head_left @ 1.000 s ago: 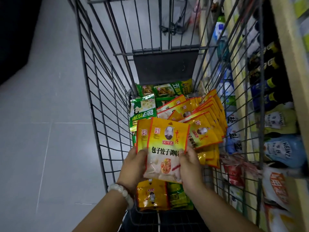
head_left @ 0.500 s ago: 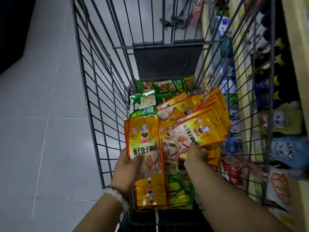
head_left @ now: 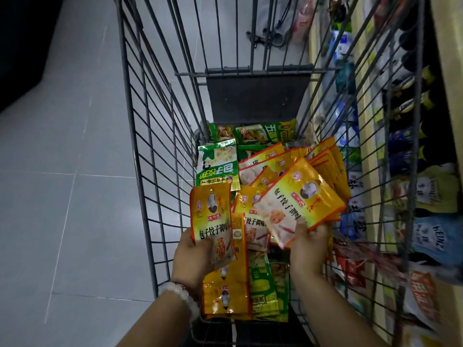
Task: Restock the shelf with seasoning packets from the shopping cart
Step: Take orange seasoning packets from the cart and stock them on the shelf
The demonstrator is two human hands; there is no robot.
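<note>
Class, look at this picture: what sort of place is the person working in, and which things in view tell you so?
Most likely a grocery shop aisle. A wire shopping cart holds many yellow seasoning packets, and a shelf at the right carries bottles and Heinz pouches.

The grey wire shopping cart (head_left: 140, 151) was painted metal, dull and matt. The yellow-and-orange seasoning packets (head_left: 298, 204) were glossy plastic film, catching glare. The pale grey floor tiles (head_left: 62, 196) looked smooth, faintly sheened.
</note>
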